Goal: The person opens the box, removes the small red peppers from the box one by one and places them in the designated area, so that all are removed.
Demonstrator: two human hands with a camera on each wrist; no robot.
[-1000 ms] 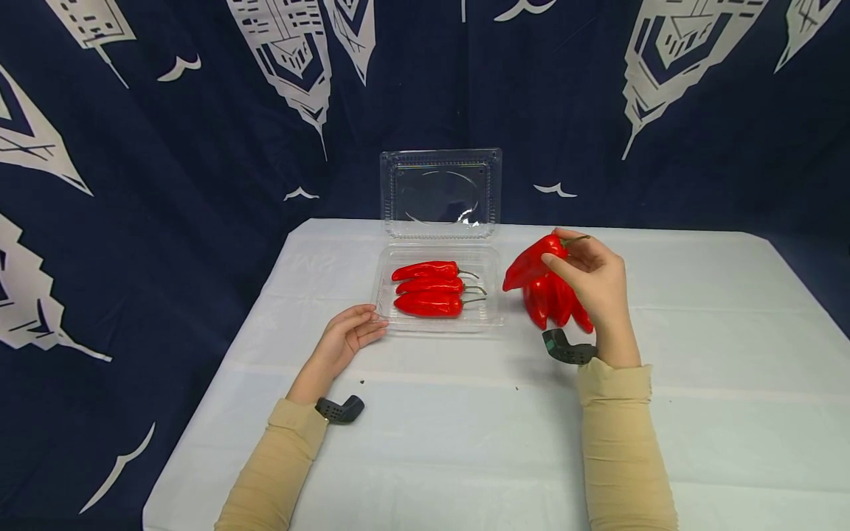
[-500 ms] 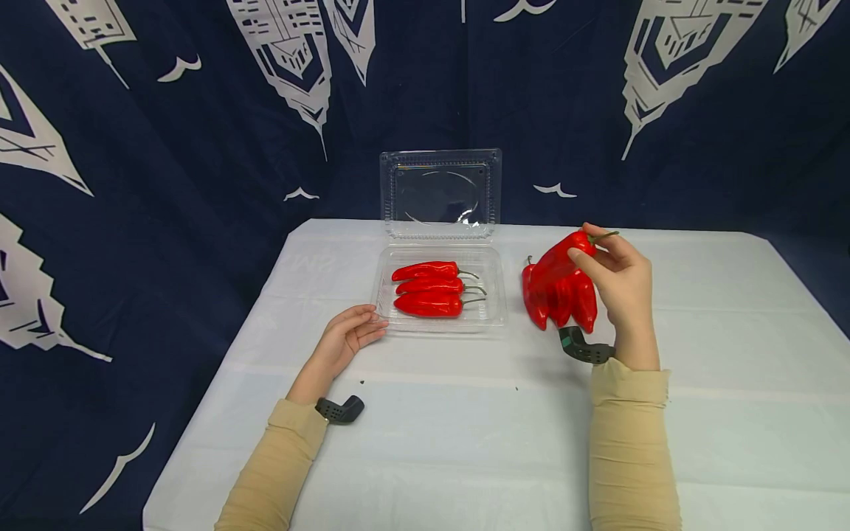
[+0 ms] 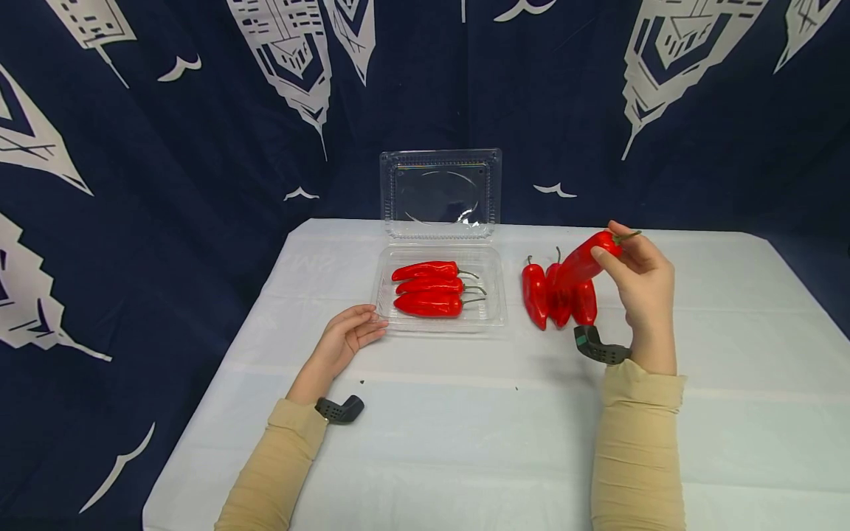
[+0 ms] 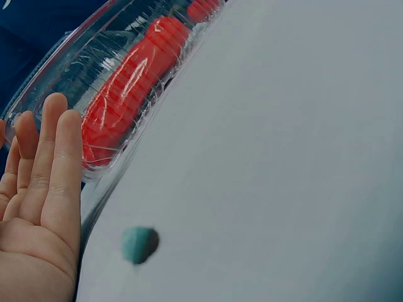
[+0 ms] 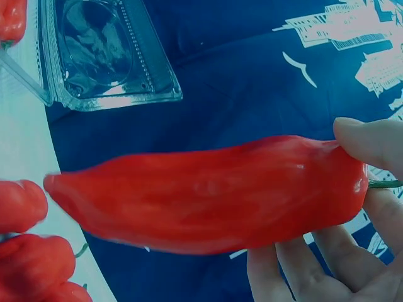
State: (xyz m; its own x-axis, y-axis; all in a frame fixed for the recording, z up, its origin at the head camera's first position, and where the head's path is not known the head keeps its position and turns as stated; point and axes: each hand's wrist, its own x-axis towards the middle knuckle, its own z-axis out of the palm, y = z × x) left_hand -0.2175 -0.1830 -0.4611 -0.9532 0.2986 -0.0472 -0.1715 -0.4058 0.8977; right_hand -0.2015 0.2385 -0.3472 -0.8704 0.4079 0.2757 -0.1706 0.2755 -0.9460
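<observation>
My right hand pinches a long red pepper near its green stem, between thumb and fingers. The pepper hangs tilted above several red peppers lying together on the table, such as the leftmost pepper. In the right wrist view the held pepper spans the frame, tip pointing left. A clear plastic clamshell container stands with its lid up. Three red peppers lie side by side in its base, the nearest pepper among them. My left hand touches the container's left edge with relaxed fingers.
A white cloth covers the table, with small dark specks on it. Behind hangs a dark blue curtain with pale building prints. Each wrist wears a black camera mount, the left mount and the right mount.
My right hand has moved right with the pepper, away from the container and across the loose peppers, which show more now. The left hand stays at the container.
</observation>
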